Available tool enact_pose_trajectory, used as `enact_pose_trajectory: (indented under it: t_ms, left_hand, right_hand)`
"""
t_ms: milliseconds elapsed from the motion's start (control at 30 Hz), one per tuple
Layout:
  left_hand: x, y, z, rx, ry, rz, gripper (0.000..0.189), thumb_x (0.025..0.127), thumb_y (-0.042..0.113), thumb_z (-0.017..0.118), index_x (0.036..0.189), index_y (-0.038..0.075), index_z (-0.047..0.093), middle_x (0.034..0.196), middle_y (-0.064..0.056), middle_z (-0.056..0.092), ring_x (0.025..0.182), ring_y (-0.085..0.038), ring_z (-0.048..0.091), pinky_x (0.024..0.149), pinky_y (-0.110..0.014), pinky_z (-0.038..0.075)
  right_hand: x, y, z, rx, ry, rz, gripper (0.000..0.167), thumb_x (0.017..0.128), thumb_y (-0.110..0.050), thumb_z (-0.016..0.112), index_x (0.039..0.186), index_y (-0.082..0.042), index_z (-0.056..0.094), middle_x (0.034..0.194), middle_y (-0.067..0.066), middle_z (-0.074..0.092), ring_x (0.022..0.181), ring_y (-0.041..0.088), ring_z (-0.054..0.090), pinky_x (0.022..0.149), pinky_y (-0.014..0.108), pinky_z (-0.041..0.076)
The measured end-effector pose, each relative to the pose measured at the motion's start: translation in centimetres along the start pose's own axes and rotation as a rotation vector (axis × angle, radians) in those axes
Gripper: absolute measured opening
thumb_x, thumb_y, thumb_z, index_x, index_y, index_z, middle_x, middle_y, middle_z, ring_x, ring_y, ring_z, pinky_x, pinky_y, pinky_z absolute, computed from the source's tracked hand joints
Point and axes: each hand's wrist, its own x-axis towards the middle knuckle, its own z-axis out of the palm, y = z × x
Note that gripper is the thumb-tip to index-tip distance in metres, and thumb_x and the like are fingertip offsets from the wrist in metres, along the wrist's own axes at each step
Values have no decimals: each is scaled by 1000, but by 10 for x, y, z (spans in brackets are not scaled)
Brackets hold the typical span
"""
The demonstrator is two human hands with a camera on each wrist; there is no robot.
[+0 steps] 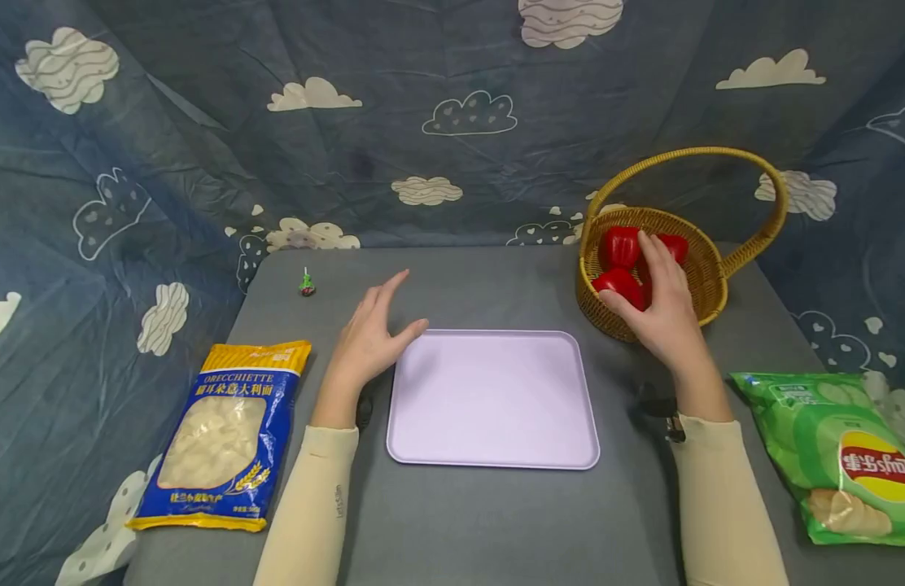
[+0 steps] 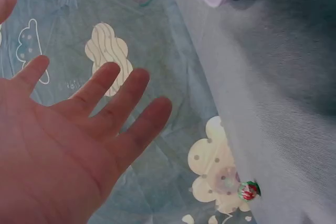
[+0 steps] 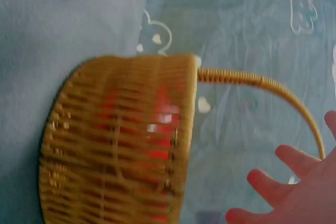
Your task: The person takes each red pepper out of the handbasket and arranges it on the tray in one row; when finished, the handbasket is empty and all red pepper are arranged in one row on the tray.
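Observation:
A wicker basket [image 1: 646, 218] with a tall arched handle stands at the back right, and several glossy red bell peppers [image 1: 619, 286] lie in it. Over the basket's near rim hovers my right hand [image 1: 668, 313], fingers spread and holding nothing. In the right wrist view that hand [image 3: 294, 187] is apart from the basket's woven side [image 3: 121, 145]. My left hand [image 1: 368, 338] is raised beside the left edge of the lilac tray [image 1: 492, 399]. Its fingers are extended, and the left wrist view shows the palm [image 2: 58, 150] with nothing in it.
An orecchiette pasta bag [image 1: 218, 439] lies at the left, and a green chip bag [image 1: 837, 456] at the right. A tiny green and red trinket [image 1: 307, 284] sits at the back left of the grey table [image 1: 496, 529]. A cloud-patterned cloth [image 1: 394, 65] hangs behind.

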Motion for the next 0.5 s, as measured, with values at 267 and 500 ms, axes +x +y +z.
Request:
enact_pose_trajectory:
  t_ms: [267, 500]
  left_hand:
    - [-31, -12, 6, -115, -68, -50, 82, 96, 55, 71, 164, 43, 26, 153, -16, 51, 134, -39, 61, 102, -67, 53]
    - [-51, -21, 16, -114, -143, -98, 82, 96, 53, 72, 164, 39, 28, 142, -16, 55, 128, -37, 64, 102, -63, 55]
  right_hand:
    - [6, 30, -29, 215, 2, 145, 105, 94, -41, 77, 167, -48, 2, 182, 0, 4, 167, 37, 5, 125, 76, 15]
    - [10, 49, -46, 329, -23, 214, 102, 99, -39, 71, 167, -47, -5, 181, -2, -8, 168, 33, -6, 131, 69, -1]
